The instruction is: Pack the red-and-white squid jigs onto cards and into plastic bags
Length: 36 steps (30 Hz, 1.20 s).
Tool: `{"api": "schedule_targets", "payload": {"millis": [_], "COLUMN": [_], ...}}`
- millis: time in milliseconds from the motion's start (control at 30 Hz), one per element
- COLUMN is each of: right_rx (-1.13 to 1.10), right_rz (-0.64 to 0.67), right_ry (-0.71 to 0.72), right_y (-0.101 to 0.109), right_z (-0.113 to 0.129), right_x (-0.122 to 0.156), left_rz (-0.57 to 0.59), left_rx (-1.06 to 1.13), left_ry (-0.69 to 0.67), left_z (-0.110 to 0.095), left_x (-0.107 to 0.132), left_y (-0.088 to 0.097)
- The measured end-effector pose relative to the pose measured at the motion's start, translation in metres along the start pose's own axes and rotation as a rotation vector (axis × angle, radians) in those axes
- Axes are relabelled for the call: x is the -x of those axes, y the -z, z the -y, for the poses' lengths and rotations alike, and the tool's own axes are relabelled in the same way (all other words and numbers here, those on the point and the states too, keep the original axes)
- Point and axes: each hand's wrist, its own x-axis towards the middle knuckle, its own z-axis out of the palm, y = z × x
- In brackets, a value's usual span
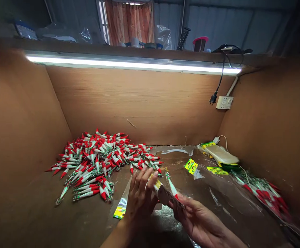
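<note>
Right fingers (189,203) pinch a lure (171,185) and card (165,194); left fingers (140,182) partly hide its yellow end, their own grip unclear.

lures (98,158): glossy, smooth | back panel (145,100): matt, cardboard-like | curtain (129,22): cloth

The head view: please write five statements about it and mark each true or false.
1. The right hand holds a pointed red-and-white lure. True.
2. The black two-pin plug is inserted in the white plastic socket. False: it hangs free beside the socket.
3. The long white light tube is off. False: it is lit.
4. The large heap of red-and-white lures lies left of the socket. True.
5. The orange cloth curtain hangs below the tube. False: it hangs above.
</note>
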Motion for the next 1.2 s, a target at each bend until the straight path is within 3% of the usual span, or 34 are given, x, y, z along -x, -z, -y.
{"api": "schedule_targets", "payload": {"millis": [100,233,333,433,567,733,833,967,1067,1200], "right_rx": [0.311,0.805,1.054,1.272,1.471,1.62,1.764,2.039,2.162,2.237], "right_rz": [-0.073,-0.359,-0.342,-0.218,-0.108,-0.125,-0.113,-0.123,-0.145,-0.121], "right_ry": [0.16,0.656,0.837,0.896,1.008,1.194,1.208,1.147,1.193,1.252], "right_y": [0.014,0.034,0.028,0.011,-0.001,0.003,0.003,-0.006,-0.013,-0.014], "right_z": [0.009,0.035,0.041,0.037,0.032,0.031,0.027,0.018,0.008,-0.005], "right_x": [-0.002,0.007,0.029,0.047,0.051,0.052,0.051,0.027,-0.002,-0.032], "left_rz": [0.051,0.088,0.062,0.069,0.093,0.098,0.13,0.232,0.308,0.322], "left_rx": [0.089,0.215,0.237,0.229,0.227,0.181,0.132,0.102,0.101,0.104], "left_ry": [-0.01,0.051,0.082,0.109,0.101,0.109,0.131,0.101,0.087,0.131], "left_z": [0.009,0.022,0.028,0.029,0.028,0.03,0.029,0.024,0.021,0.026], "left_x": [-0.002,0.003,0.01,0.014,0.016,0.017,0.017,0.016,0.016,0.018], "left_y": [0.013,0.022,0.023,0.022,0.022,0.023,0.021,0.02,0.02,0.02]}}
